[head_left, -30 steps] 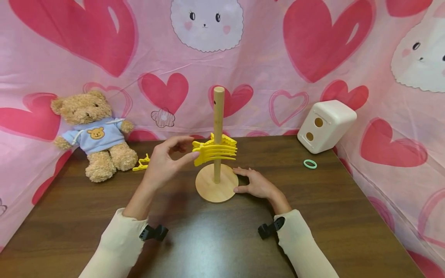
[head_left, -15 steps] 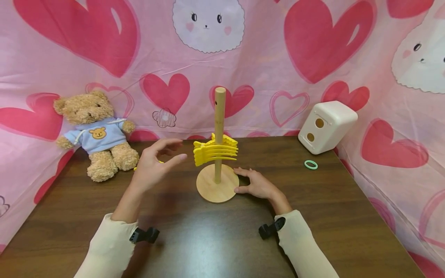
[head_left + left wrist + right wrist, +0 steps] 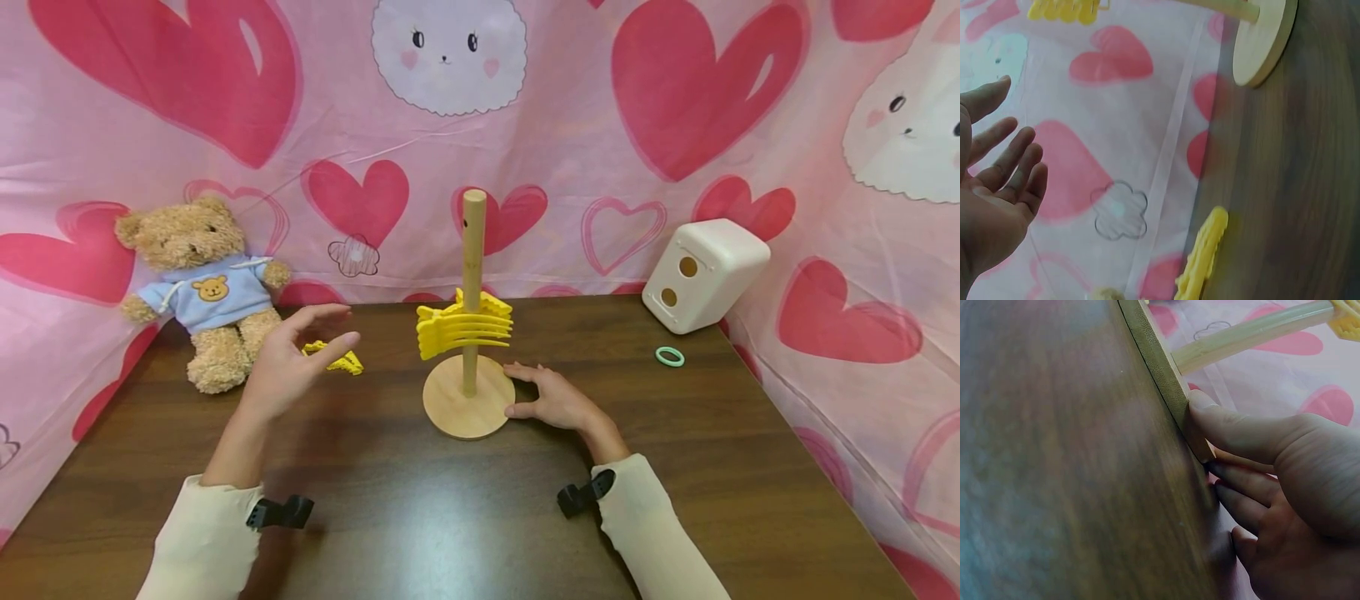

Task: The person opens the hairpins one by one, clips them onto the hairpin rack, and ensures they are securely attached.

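A yellow hair claw clip (image 3: 465, 329) is clamped around the post of a wooden stand (image 3: 468, 417), well above its round base. My right hand (image 3: 553, 398) holds the base's right rim, its thumb on the edge in the right wrist view and the other fingers around the side. To the left, my left hand (image 3: 288, 362) is raised over the table with fingers spread and relaxed, holding nothing. Behind it a second yellow claw clip (image 3: 347, 362) lies on the table, partly hidden by that hand; the left wrist view shows this clip (image 3: 1204, 253) apart from the fingers.
A teddy bear (image 3: 213, 292) in a blue sweater sits at the back left. At the back right stands a white box (image 3: 708, 275) with two round holes, and a mint-green ring (image 3: 670, 357) lies before it. Pink heart-printed cloth (image 3: 555, 150) hangs behind the table.
My left hand has let go of the clip on the post and moved left, over the second clip's area. The right hand stays on the base.
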Available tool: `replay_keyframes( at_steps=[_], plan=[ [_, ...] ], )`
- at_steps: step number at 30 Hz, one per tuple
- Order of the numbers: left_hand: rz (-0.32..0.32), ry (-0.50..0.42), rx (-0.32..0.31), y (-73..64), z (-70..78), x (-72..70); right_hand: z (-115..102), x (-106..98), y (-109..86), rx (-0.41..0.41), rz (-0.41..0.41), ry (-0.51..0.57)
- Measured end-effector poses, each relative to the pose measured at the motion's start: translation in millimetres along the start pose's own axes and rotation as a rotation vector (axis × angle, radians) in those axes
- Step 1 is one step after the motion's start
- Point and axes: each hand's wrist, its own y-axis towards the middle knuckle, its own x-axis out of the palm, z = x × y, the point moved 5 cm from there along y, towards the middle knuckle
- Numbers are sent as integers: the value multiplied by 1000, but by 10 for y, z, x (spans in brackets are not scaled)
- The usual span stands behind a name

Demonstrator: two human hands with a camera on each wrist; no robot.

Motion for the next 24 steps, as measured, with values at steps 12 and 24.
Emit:
replay_keyframes(
  at_steps=[12, 24],
  plan=[
    [44, -1, -78, -69, -336, -287, -4, -16, -3, 21, -7, -6],
    [9, 53, -176, -103, -744, -376, -9, -5, -4, 18, -1, -8]
  ],
)
